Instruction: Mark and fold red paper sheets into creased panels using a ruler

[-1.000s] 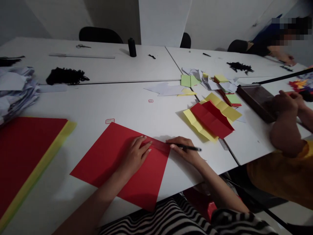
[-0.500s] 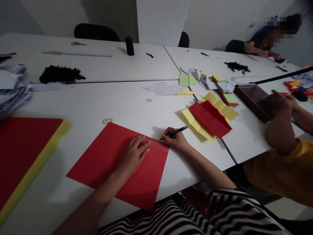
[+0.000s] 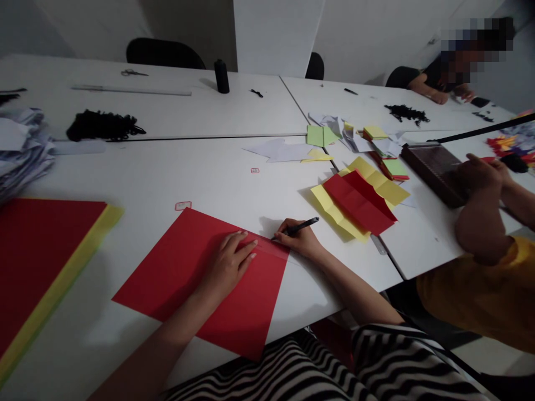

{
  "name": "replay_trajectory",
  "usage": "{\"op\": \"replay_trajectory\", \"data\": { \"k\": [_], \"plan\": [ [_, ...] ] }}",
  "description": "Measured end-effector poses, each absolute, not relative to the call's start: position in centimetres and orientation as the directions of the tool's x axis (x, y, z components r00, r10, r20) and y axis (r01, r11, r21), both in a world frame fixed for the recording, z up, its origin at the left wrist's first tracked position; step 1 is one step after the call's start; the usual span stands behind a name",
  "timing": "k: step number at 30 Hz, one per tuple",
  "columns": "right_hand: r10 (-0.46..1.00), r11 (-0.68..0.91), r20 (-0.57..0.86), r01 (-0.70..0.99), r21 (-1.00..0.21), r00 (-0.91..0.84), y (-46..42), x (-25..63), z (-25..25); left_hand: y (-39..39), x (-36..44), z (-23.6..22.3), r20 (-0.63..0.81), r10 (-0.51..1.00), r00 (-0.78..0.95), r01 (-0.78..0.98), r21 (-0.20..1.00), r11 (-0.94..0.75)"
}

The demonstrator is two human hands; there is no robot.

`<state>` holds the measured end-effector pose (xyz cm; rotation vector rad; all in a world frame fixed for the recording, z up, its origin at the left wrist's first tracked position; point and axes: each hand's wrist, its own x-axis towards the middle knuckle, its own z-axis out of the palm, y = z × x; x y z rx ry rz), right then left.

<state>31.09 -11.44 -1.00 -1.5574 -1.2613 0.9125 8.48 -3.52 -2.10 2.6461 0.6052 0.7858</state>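
Observation:
A sheet of red paper (image 3: 167,262) lies turned at an angle on the white table in front of me, its near corner reaching the table edge. My left hand (image 3: 229,259) rests on it with fingers stretched out, pressing a clear ruler (image 3: 271,248) along the paper's far edge. The ruler is see-through, and part of it is hidden under my fingers. My right hand (image 3: 298,238) grips a black pen (image 3: 307,223), its tip at the far edge of the red paper beside the ruler.
Folded red paper (image 3: 359,200) and yellow sheets lie to the right. A stack of red and yellow paper (image 3: 50,250) is at left. A person's arm (image 3: 480,206) is by a brown box (image 3: 434,167). Black cord (image 3: 104,126) and a spool (image 3: 221,77) stand farther back.
My right hand and the pen have shifted very slightly left along the edge. My left hand stays in place. The person at the far right has moved their hands a little.

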Motion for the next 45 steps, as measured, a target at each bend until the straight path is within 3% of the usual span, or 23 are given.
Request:
{"op": "replay_trajectory", "data": {
  "k": [19, 27, 31, 36, 40, 45],
  "plan": [
    [0.975, -0.052, 0.025, 0.335, -0.941, 0.222, -11.3, 31.0, -1.7, -3.5, 8.4, -2.1, 0.425, 0.478, 0.769, 0.308, 0.41, -0.859],
    [0.942, 0.079, 0.101, 0.081, -0.994, 0.321, -12.2, 32.8, 0.2, -3.4, 8.6, -2.3, 0.444, 0.471, 0.762, 0.3, 0.403, -0.865],
    [0.925, 0.103, 0.203, 0.303, -0.948, 0.322, -14.6, 34.0, 0.9, -3.4, 8.8, -2.2, 0.435, 0.475, 0.765, 0.31, 0.398, -0.863],
    [0.937, 0.114, 0.311, 0.698, -0.707, 0.162, -18.4, 33.4, 0.6, -3.4, 9.0, -2.1, 0.427, 0.471, 0.772, 0.302, 0.405, -0.863],
    [0.956, 0.145, 0.292, 0.834, -0.533, 0.02, -20.7, 32.0, 0.2, -3.4, 9.1, -2.3, 0.422, 0.462, 0.78, 0.297, 0.4, -0.867],
    [0.978, 0.072, 0.208, 0.934, -0.349, 0.002, -21.4, 30.8, -0.1, -2.9, 8.7, -1.2, 0.341, 0.46, 0.819, 0.295, 0.437, -0.85]
  ]
}}
